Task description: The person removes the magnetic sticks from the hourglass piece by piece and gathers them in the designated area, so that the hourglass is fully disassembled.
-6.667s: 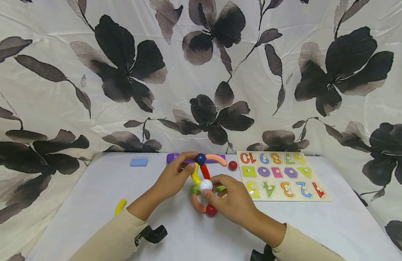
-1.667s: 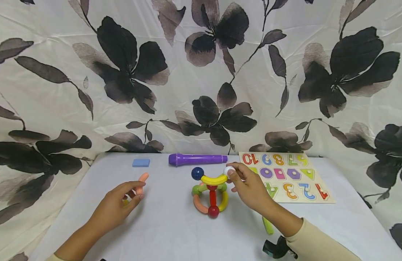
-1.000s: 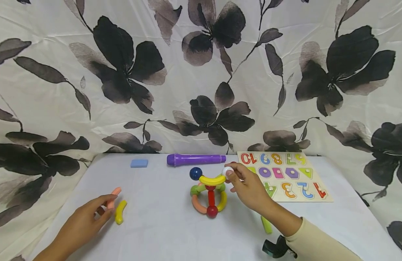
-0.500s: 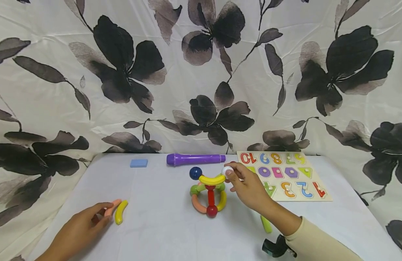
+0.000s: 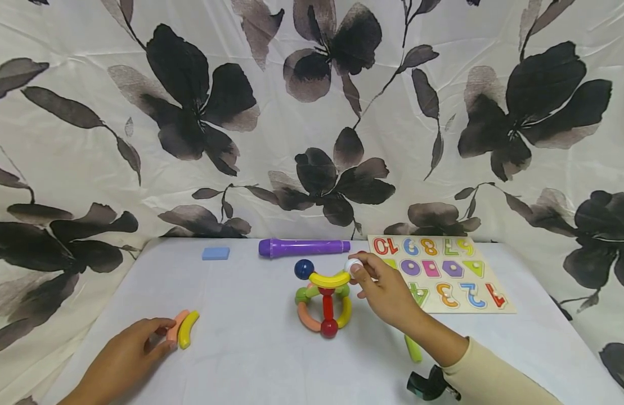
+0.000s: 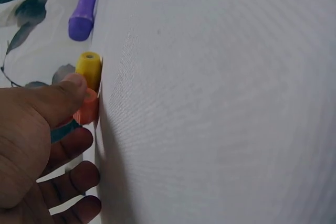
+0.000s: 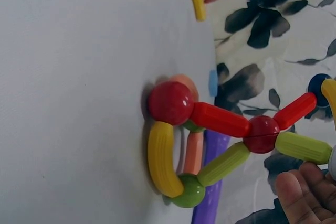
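Left hand is pinching a curved pink stick parallel beside a curved yellow stick, right hand a white ball.

Blue blk, purple tube nr num. board

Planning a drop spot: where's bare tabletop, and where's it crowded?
Free: between the loose yellow stick and built toy; between number board and right sleeve. Crowded: around the right hand, with toy, board and purple wand close together.
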A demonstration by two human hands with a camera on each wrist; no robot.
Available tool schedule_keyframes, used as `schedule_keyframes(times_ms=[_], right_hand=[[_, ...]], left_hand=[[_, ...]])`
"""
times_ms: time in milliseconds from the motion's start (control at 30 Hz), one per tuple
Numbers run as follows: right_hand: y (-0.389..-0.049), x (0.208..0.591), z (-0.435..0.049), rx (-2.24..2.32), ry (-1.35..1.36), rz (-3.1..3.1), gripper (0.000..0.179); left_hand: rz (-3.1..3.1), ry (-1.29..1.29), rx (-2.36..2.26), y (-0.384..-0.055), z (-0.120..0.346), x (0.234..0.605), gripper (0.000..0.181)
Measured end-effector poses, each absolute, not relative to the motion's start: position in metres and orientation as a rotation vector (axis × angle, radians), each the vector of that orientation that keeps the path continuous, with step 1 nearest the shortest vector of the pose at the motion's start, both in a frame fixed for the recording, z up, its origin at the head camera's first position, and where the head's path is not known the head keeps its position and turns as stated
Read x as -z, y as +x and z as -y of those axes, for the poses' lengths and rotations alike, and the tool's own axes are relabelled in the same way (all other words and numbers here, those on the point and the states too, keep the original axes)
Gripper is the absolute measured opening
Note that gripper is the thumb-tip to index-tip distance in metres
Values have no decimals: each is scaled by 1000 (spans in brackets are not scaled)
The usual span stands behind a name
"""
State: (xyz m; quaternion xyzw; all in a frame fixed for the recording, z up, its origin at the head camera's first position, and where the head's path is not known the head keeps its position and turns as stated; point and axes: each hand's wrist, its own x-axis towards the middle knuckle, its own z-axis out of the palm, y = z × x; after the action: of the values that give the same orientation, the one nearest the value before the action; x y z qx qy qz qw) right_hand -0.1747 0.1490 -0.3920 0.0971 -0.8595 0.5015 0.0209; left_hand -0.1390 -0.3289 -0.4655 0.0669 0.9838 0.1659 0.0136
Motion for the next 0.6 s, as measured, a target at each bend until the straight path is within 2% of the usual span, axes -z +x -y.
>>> schedule_keyframes(times_ms=[200,400,600], right_hand=[[-175,391,-149,-1567,322,2659,43],[-175,391,-148,-1555,320,2662,41],[-175,392,-149,-1556,315,2662,43]], left_hand=[[-3000,118,-523,-142,327,461,62],[-3101,164,-520,-140,324,454,50],[-3252,387,-608,-146,297,438,42]])
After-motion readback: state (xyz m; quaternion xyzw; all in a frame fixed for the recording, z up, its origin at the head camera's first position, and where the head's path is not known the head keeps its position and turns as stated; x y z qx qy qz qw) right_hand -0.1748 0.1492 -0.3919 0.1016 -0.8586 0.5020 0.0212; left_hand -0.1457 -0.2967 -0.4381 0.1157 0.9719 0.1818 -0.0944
